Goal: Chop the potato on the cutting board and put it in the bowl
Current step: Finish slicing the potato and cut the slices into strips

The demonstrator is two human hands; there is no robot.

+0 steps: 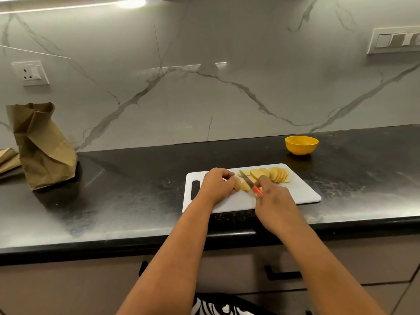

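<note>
Head view. A white board (284, 196) lies on a black counter (136, 189). The left hand (217, 186), fingers curled, pins the uncut potato (237, 184) end near the board's left. The right hand (273, 201) grips a red-handled knife (248, 181), blade angled far-left between the potato and a row of slices (272, 174) at the far right of the board. A yellow bowl (301, 145) sits farther right, apart from the board. A crumpled paper bag (41, 146) stands far left. Wall sockets (30, 72) carry no readable writing. The knife handle is mostly hidden by the fingers.
</note>
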